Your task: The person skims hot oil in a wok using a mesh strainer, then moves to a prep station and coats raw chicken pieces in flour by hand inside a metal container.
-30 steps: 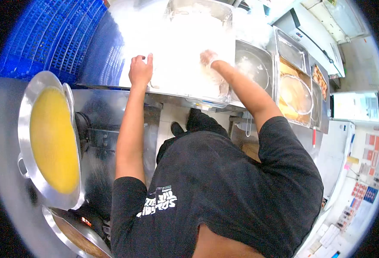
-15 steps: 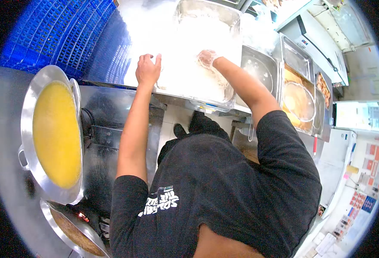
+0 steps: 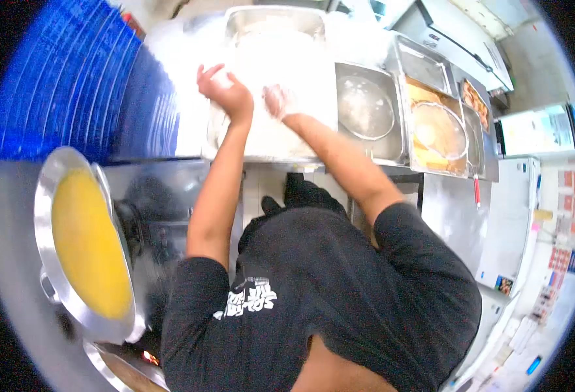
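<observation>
A large metal tray [image 3: 275,16] of white flour-like powder [image 3: 294,72] lies in front of me, strongly overexposed. Over its left side is my left hand [image 3: 227,93], wrist bent, fingers apart, with nothing visible in it. My right hand [image 3: 277,102] hangs over the powder near the tray's middle, coated white. Blur and glare smear its fingers, so whether they hold anything is unclear.
To the right stand a metal pan with a round strainer [image 3: 366,108] and a container of tan liquid with another strainer [image 3: 439,130]. Blue crates [image 3: 59,85] rise at left. Below them sit a wok of yellow liquid [image 3: 88,242] and a second wok [image 3: 114,366] beside a flame.
My left hand has lifted and turned inward over the tray. My right hand has drawn closer to it. The camera view has shifted, moving the tray left in the picture.
</observation>
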Motion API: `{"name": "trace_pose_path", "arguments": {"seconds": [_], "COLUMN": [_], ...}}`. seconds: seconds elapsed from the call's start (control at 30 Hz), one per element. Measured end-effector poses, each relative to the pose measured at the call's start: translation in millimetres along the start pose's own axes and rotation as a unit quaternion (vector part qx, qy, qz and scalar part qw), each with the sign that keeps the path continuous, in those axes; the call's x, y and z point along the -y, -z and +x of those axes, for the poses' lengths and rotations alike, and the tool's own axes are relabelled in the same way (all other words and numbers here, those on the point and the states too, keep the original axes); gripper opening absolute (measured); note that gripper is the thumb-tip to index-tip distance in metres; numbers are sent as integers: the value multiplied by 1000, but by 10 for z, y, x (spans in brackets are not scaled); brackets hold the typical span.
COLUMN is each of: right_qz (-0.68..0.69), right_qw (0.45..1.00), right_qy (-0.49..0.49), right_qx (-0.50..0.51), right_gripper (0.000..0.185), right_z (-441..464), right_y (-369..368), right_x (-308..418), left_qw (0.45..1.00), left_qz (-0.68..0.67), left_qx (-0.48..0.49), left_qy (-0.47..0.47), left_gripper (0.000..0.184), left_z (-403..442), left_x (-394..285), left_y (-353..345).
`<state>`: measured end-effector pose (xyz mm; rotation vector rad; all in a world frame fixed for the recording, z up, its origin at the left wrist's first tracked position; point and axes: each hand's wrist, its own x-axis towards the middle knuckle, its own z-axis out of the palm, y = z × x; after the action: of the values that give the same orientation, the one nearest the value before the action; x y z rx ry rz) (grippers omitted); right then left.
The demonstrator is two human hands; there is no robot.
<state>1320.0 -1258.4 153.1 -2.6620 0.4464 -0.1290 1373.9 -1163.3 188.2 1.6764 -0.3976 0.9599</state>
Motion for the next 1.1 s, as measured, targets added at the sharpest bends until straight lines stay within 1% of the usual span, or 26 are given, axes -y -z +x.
{"name": "trace_pose_path", "arguments": {"seconds": [0.03,0.13,0.17,0.23,0.27,0.3,0.33,0.37,0.4,0.43,0.47,0.5,0.53,0.6,0.63,0.7,0.73,0.77,0.8,0.83,0.87,0.9,0.93,0.97,1.03,1.1], "right_qz": [1,16,15,-24,197,406,244,130,1,-118,-60,-2,55,-90,-72,-56,-45,-103,-104,-26,-68,-111,-173,-235,-278,-215], "right_qw": [1000,999,999,998,980,911,969,990,994,979,994,1000,995,995,997,998,996,984,974,964,970,961,928,880,837,889], "right_qy": [6,14,33,51,-9,-77,-14,45,98,142,79,16,-48,34,-17,7,21,109,192,261,224,184,182,178,300,217], "right_qx": [-5,31,32,-29,5,9,19,-2,-38,-85,-36,14,64,7,39,-35,-70,-94,-64,-45,65,173,275,373,364,340], "right_gripper": [21,23,23,24,36,48,49,42,36,34,31,28,25,19,18,18,18,20,24,35,44,56,65,75,76,73], "right_z": [78,-203,-106,-142,-125,-108,-184,-191,-200,-208,-353,-485,-554,-458,-459,-502,-498,-423,-411,-343,-401,-474,-457,-429,-340,-378], "right_y": [81,22,130,629,764,901,1290,1376,1464,1549,1641,1713,1774,1345,1228,1257,1292,1293,1329,1094,982,846,656,478,-276,-494], "right_x": [-33,-55,-41,-212,-542,-869,-972,-1272,-1568,-1866,-1813,-1746,-1745,-2356,-2499,-2223,-2018,-1819,-1430,-1422,-1081,-684,-454,-299,-438,-103], "left_qw": [999,995,993,990,986,975,959,947,927,907,884,858,847,823,835,857,860,861,861,869,871,873,875,881,878,864], "left_qz": [26,39,7,-36,-55,-29,-2,82,166,200,234,266,266,264,249,226,237,249,261,263,263,262,259,256,259,281], "left_qx": [-36,93,119,139,155,199,242,276,308,341,372,401,417,448,436,405,404,404,405,388,383,378,375,363,363,375], "left_qy": [26,-15,-27,13,36,91,146,140,133,147,162,176,193,226,224,223,204,184,163,157,161,163,166,159,171,183], "left_gripper": [30,29,29,30,32,33,34,38,44,49,53,58,60,64,63,61,61,60,60,59,58,57,56,54,53,52], "left_z": [62,-29,17,170,224,285,339,339,284,226,163,143,110,89,82,74,68,67,60,47,50,65,70,56,49,62], "left_x": [-137,-496,-481,-286,-151,-3,161,386,610,784,930,938,938,795,753,716,721,729,724,712,684,651,638,663,674,689], "left_y": [82,-25,-42,-13,63,187,351,483,603,701,791,858,904,959,957,965,970,962,956,957,965,967,974,969,964,972]}}
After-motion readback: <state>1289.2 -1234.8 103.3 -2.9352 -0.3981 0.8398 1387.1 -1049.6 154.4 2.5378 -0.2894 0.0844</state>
